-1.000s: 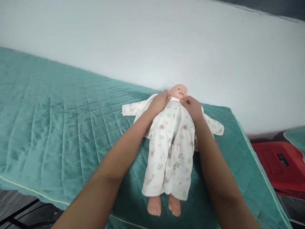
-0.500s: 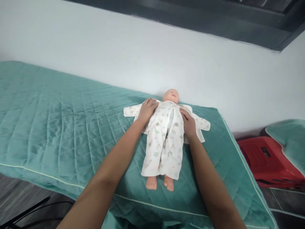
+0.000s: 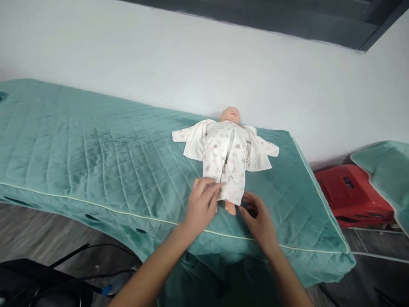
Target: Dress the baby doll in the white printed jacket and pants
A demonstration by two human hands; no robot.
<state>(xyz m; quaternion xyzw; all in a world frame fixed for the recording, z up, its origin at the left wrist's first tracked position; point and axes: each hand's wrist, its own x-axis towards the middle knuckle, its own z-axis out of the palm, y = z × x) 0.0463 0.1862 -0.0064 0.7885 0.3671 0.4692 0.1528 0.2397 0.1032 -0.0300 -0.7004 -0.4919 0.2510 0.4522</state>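
A baby doll [image 3: 230, 115] lies on its back on the green quilted bed cover [image 3: 128, 157], its head by the wall. White printed trousers [image 3: 231, 170] cover its belly and legs. Under it a white jacket [image 3: 196, 143] is spread open, sleeves out to both sides. My left hand [image 3: 201, 202] is closed at the hem of the left trouser leg, fingertips pinched together on the cloth, and hides the foot there. Beside the other trouser hem my right hand [image 3: 258, 217] is curved with thumb and fingers apart. One doll foot [image 3: 230, 207] shows between my hands.
The white wall [image 3: 143, 55] runs along the bed's far side. A red plastic chair [image 3: 351, 192] partly under green cloth stands past the right end. At lower left, a black object with cables [image 3: 41, 281] is on the floor side.
Both hands have left the doll's sides and come down toward me to the trouser hems. My left hand has closed at one hem. The view has shifted slightly.
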